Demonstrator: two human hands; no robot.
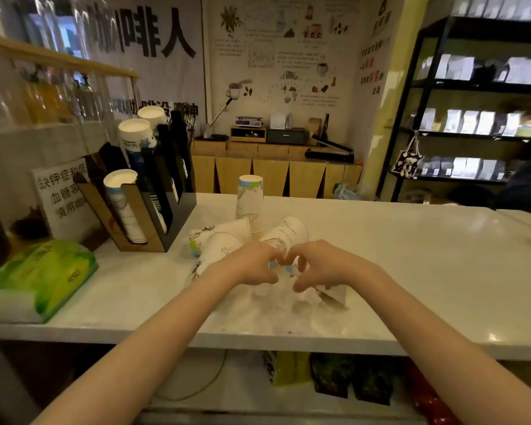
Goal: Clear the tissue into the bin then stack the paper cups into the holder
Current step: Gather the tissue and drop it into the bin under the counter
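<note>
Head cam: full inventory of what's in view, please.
Loose paper cups: at least four, white with prints; one upside down, others on their sides mid-counter.
Tissue: crumpled, white, counter front, under the hands.
Cup holder: one, brown and black, counter left, holding cup stacks.
Tissue pack: one, green, far left.
Sign: one, white, behind the holder.
Counter: white.
Shelf: black, right background, holding bags.
Bin: not in view.
Left hand: on the tissue.
Right hand: on the tissue, fingertips meeting the left.
</note>
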